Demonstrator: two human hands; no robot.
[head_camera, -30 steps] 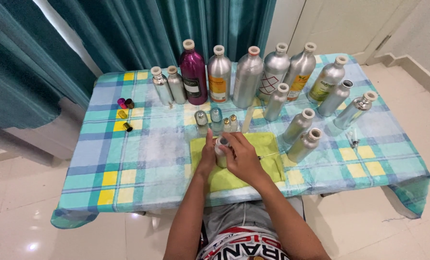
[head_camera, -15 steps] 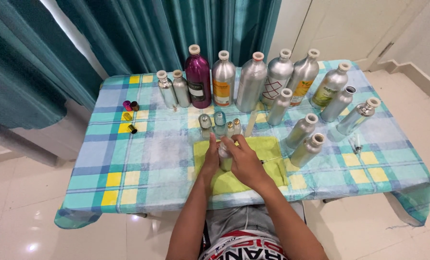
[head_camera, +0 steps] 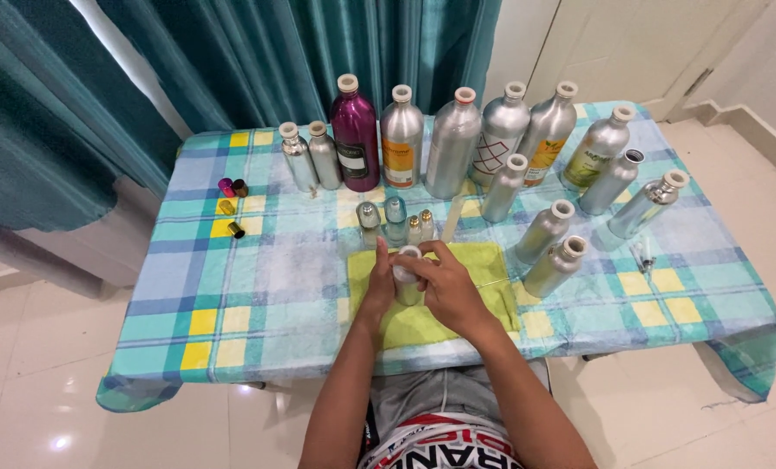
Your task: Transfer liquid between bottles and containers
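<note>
Grip: we hold a small silver metal bottle (head_camera: 405, 280) upright between both hands; our left hand (head_camera: 379, 282) is wrapped round its body, our right hand (head_camera: 444, 282) curls over its white-rimmed neck (head_camera: 410, 253), fingertips closed on the top.
Bottle's place: above the yellow-green cloth (head_camera: 483, 265), at the near middle of the table.
Doing it well: we judge the left hand should keep the body steady and vertical while the right works only at the neck, low over the cloth so any drip lands there.
Twelve o'clock of the grip: a cluster of small capped vials (head_camera: 395, 217), just beyond the cloth.
Further at twelve: a row of tall aluminium bottles (head_camera: 454, 143) with a magenta metal bottle (head_camera: 355, 130) among them, before teal curtains (head_camera: 258, 61).
Two o'clock: smaller silver bottles (head_camera: 555, 265), near the cloth's edge; we should keep our elbows clear of them.
Ten o'clock: little coloured caps (head_camera: 230, 207), well apart.
Underneath: a blue, green and yellow checked tablecloth (head_camera: 258, 295).
</note>
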